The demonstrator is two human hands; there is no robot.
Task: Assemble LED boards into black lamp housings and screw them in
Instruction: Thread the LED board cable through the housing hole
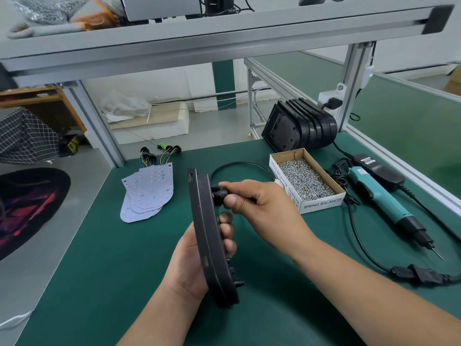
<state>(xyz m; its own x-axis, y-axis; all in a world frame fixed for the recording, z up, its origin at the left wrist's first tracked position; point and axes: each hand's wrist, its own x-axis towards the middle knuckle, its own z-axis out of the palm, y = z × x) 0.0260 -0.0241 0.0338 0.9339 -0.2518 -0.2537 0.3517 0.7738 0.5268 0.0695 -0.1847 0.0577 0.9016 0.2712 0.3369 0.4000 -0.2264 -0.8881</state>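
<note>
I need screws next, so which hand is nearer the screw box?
Right. The right hand pinches the plug just beside the screw box; the left hand grips the housing, farther off.

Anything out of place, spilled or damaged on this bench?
Nothing stands out. The screws sit inside their box, the LED boards lie fanned, spare housings lean in a row, the screwdriver lies on the mat. The left hand holds a housing; the right hand pinches its cable plug.

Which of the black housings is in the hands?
The near housing, gripped edge-on by the left hand; the others lean stacked behind the screw box.
</note>
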